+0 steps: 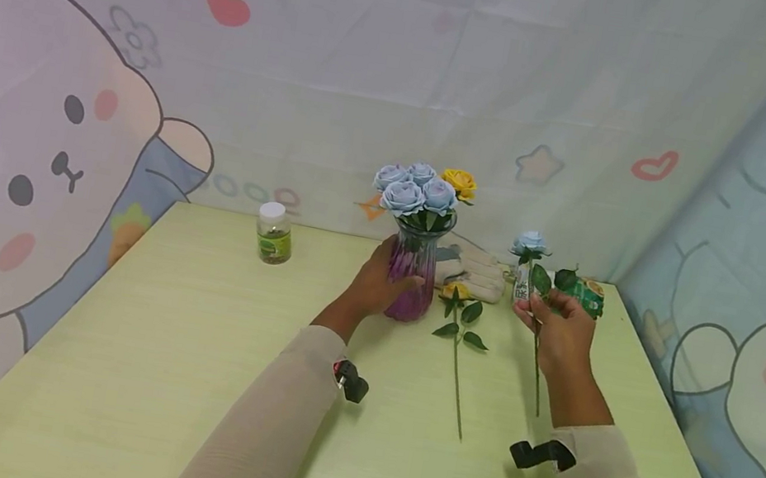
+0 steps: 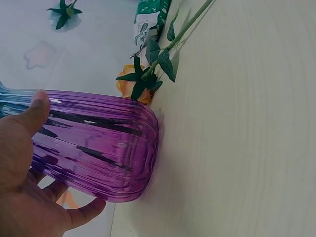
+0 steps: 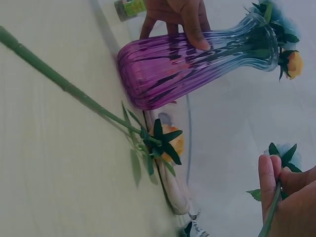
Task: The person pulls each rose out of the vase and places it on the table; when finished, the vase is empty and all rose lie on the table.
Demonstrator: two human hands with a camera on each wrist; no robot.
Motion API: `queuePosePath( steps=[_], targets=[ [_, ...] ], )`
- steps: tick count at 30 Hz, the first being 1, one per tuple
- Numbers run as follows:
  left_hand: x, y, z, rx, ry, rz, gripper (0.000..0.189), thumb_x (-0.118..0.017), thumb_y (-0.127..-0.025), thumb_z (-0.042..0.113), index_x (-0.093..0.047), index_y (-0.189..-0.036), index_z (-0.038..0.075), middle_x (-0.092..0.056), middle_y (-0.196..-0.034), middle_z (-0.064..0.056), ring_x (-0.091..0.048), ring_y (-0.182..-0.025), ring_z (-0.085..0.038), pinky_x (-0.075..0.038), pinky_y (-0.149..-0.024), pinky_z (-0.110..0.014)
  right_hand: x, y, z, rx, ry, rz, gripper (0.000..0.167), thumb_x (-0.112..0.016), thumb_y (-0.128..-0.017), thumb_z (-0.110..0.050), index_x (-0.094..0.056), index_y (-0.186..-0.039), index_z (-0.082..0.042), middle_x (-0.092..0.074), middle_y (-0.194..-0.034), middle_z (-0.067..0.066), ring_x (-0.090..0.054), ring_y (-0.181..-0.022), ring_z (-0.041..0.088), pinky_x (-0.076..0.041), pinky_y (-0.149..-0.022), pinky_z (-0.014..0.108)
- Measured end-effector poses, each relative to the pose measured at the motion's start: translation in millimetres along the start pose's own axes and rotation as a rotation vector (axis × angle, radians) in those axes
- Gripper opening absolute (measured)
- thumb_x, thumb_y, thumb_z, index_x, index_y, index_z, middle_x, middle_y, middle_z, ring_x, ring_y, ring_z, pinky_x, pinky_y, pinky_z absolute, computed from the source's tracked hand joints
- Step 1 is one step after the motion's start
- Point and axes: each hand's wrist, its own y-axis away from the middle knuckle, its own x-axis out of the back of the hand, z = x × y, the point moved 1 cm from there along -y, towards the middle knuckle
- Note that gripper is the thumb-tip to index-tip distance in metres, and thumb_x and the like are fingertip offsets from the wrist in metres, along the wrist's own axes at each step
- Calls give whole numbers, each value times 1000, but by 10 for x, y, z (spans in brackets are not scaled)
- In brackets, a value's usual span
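My left hand [image 1: 380, 280] grips a ribbed glass vase [image 1: 411, 285], purple below and bluish toward the neck, standing upright. The thumb and fingers wrap its side in the left wrist view. Several pale blue roses [image 1: 405, 196] and a yellow rose [image 1: 459, 183] fill its mouth. To the right, my right hand [image 1: 564, 330] pinches the stem of a single blue rose [image 1: 531, 243], bloom up and stem hanging down. Between the hands a yellow rose with a leafy stem [image 1: 457, 376] lies on the table, its bloom pointing away from me.
A small white-capped jar [image 1: 274, 234] stands at the back left. Behind the vase lies a pale work glove [image 1: 476, 270]. A green packet [image 1: 586, 296] sits at the back right, partly behind my right hand. A printed cloth [image 1: 347, 83] hangs beyond the table's far edge.
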Motion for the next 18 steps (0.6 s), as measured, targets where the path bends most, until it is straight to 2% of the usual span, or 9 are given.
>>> queuePosePath(
  steps=[2, 5, 11, 18],
  targets=[
    [0, 3, -3, 4, -5, -3, 101, -73, -104, 44, -12, -175, 7, -25, -181, -19, -28, -168, -40, -25, -139, -54, 12, -3, 41, -14, -23, 9, 28, -58, -109, 4, -48, -134, -4, -52, -123, 7, -78, -87, 9, -66, -94, 27],
    [0, 6, -8, 4, -13, -4, 100, -72, -104, 44, -12, -175, 7, -25, -181, -19, -28, -168, -40, -25, -139, -53, 35, -6, 99, -40, -29, 15, 23, -58, -108, 3, -50, -126, -8, -56, -119, 6, -79, -86, 10, -67, -91, 26],
    [1, 9, -13, -2, -16, 0, 100, -71, -104, 44, -13, -175, 6, -25, -181, -20, -28, -168, -41, -25, -139, -53, 79, -5, 208, -79, -6, 20, 22, -59, -108, 4, -50, -127, -4, -66, -104, 0, -79, -84, 10, -67, -89, 26],
    [4, 16, -9, 2, -16, -3, 100, -70, -103, 45, -12, -175, 6, -25, -181, -20, -28, -168, -40, -25, -139, -53, 153, 9, 302, -111, 39, 24, 23, -59, -109, 2, -50, -130, 0, -64, -107, -1, -79, -89, 10, -66, -92, 26]
  ],
)
